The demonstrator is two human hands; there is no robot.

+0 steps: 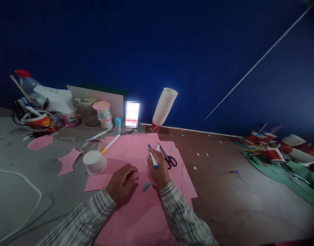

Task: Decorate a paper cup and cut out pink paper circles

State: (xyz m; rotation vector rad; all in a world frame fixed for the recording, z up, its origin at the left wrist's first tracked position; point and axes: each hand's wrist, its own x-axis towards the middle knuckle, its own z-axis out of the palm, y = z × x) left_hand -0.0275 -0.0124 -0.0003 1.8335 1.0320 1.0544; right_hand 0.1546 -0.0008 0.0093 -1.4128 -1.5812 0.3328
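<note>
We have a blue-and-white marker (153, 159) in our right hand (160, 171), over the upper middle of the pink paper sheets (141, 143) layered on the surface (213, 194). The right grip seems to pinch the marker's barrel between thumb and fingers; the left hand (122, 182) sits near the left side of the sheets with its fingers curled inward, and we cannot tell whether they press together or hide anything. To handle the marker well here, we would probably do best with a light pinch close to whichever end is the tip, the wrist low, and the left fingers spread flat so that the loose sheets do not slide over each other. The black-handled scissors (167, 157) lie just beside the right hand, so moving them aside would likely give the knuckles room; the small teal piece (146, 187) between our hands could also snag a sleeve. The marker's long axis runs mostly away from us: one blue end points toward the wall and a little left, the other comes back toward our right wrist and a little right. Both ends show blue, and at this size we cannot tell which is the tip, or whether it is capped.
</note>
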